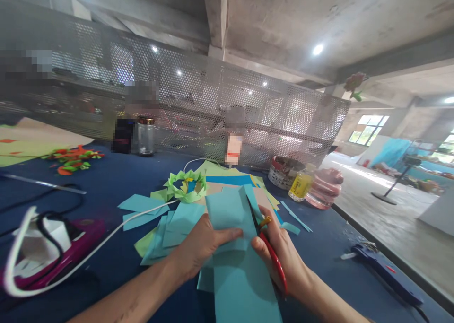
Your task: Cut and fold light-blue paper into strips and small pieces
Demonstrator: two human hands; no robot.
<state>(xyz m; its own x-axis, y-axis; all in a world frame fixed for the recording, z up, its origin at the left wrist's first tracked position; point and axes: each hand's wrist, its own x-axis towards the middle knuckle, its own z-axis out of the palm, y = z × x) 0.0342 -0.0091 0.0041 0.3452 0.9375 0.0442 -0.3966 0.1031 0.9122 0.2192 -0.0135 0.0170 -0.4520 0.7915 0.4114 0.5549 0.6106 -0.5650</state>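
A long strip of light blue paper [244, 280] is held up in front of me, its top part folded or bent. My left hand [213, 242] pinches it from the left, thumb lying across the front. In my right hand [275, 247] are red-handled scissors [275, 259], with the blades on the paper's right side, where a narrow edge piece [252, 202] leans away. Behind my left hand lies a pile of light blue paper pieces [177, 223]. A green folded paper ring [186, 186] sits beyond the pile.
A glue gun [386, 273] lies at the right table edge. Farther back stand a yellow-labelled bottle [301, 186], a pink bottle [324, 188], a round tin [285, 171] and a glass jar [145, 136]. A white cable [117, 238] crosses the left side; a perforated metal screen [198, 105] stands behind.
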